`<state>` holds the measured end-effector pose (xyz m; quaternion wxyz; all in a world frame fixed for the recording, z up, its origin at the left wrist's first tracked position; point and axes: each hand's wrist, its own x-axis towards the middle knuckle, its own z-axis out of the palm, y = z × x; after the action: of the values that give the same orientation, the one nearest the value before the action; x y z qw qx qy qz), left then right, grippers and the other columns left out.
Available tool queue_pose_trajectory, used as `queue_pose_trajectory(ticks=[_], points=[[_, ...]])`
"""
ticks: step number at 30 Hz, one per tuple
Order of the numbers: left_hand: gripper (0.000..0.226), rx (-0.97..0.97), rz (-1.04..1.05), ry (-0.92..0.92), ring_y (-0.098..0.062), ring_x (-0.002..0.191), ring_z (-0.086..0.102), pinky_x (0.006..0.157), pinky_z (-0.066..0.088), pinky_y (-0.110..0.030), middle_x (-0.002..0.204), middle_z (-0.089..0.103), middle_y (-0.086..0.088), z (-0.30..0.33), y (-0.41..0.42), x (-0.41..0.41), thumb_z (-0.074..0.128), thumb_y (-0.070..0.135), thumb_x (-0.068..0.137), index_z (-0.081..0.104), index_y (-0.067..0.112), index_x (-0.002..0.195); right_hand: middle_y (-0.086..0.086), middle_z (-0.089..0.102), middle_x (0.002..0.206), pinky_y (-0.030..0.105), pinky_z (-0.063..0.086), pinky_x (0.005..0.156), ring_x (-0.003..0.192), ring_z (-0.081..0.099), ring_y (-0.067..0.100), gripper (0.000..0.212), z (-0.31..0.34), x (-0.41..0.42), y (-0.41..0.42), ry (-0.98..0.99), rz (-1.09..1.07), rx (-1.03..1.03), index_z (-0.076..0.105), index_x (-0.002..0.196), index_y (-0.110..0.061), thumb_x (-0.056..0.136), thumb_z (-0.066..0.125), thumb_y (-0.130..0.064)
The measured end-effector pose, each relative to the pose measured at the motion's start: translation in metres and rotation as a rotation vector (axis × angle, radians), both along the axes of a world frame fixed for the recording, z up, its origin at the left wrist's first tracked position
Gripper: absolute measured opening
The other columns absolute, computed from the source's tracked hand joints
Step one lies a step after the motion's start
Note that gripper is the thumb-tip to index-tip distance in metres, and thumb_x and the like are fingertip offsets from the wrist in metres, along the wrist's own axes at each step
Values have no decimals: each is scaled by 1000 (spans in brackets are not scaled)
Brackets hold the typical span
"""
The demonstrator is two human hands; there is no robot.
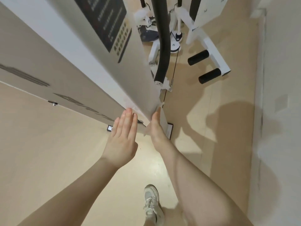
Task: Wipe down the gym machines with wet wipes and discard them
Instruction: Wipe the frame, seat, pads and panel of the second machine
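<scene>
1. Wiping step: right hand [155, 128] fingers press wet wipe [147, 130] flat vs machine's weight-stack shroud [114, 75], low corner.
2. Left hand [124, 136] empty, fingers straight, together.
3. Next, prob.: slide wipe along panel, keep pressure.

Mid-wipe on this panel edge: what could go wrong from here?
The wipe sits loosely under the right hand at the panel corner, so it may slip free. The left hand lies flat with fingertips on the panel edge and could slide off. The thin cable just beyond could snag the wipe.
</scene>
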<state>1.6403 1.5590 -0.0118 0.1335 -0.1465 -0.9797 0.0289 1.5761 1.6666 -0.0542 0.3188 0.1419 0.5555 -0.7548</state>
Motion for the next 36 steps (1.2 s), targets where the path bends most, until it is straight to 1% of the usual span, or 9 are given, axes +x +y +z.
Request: queue_pose_trajectory(ticks=[3, 7, 12, 17, 23, 26, 29, 32, 36], points=[[80, 13, 32, -32, -23, 143, -17, 116, -2, -37, 150, -1, -24, -6, 6, -2, 29, 6, 66, 5, 1, 141, -15, 3, 157, 20, 10, 106, 142, 7, 0, 64, 1, -2, -1, -32, -31, 21, 3, 151, -30, 94, 8, -61], [87, 33, 47, -55, -22, 143, -17, 115, -1, -35, 145, 11, -25, -8, 7, -4, 35, 5, 66, -1, 3, 145, -19, -11, 154, 21, -1, 115, 141, -10, -2, 53, 44, 7, 1, 211, -84, -50, -9, 148, -28, 101, 12, -42], [80, 113, 44, -148, -18, 143, -18, 114, 3, -34, 149, 5, -20, 4, 8, 0, 27, 8, 66, 3, 3, 143, -31, 7, 146, -6, 13, 98, 133, 7, -19, 58, 81, 17, 19, 343, -48, -217, 7, 145, -35, 89, 22, -38], [89, 105, 34, -198, -26, 142, -3, 115, 5, -34, 152, -3, -14, 23, 6, 7, 34, 3, 61, 0, 6, 143, -21, 11, 153, 19, 12, 114, 140, 11, -2, 71, 55, 28, 29, 212, 118, 3, 3, 149, -33, 92, 31, -1], [95, 232, 36, -181, -26, 143, -2, 115, 14, -38, 151, 4, -16, 49, 14, 11, 49, -3, 58, 9, 2, 144, -15, 17, 153, 18, 14, 113, 141, 14, 1, 63, 96, 15, 20, 324, 25, 76, 5, 150, -25, 98, 32, -3], [90, 311, 76, -133, -36, 137, 10, 108, 29, -45, 147, 7, -23, 59, 16, 9, 61, -10, 59, 19, -6, 139, -13, 6, 157, 32, 7, 119, 143, 3, 0, 76, 141, 9, 14, 458, -33, -9, 2, 150, -26, 86, 35, -3], [59, 284, 138, -260, -35, 139, 13, 116, 12, -30, 147, 20, -30, 68, 9, 7, 49, 19, 89, 32, -5, 140, -13, -4, 157, 37, 2, 120, 142, -7, -2, 84, 182, 17, 7, 630, -2, -41, -4, 150, -27, 82, 35, 3], [78, 307, 170, -321, -35, 137, 25, 113, 18, -32, 142, 39, -24, 89, 7, 7, 9, 55, 95, 43, -1, 137, -15, -12, 156, 31, -1, 119, 140, -12, -4, 82, 208, 26, 5, 733, 30, 20, -9, 148, -26, 89, 35, 9], [63, 370, 79, -3, -37, 137, 10, 112, 23, -43, 146, 11, -32, 136, 15, 5, 43, 10, 81, 24, -9, 138, -32, 5, 148, 20, 13, 115, 140, 8, -5, 78, 227, 24, 13, 681, 94, 101, -5, 145, -39, 95, 43, -3]])
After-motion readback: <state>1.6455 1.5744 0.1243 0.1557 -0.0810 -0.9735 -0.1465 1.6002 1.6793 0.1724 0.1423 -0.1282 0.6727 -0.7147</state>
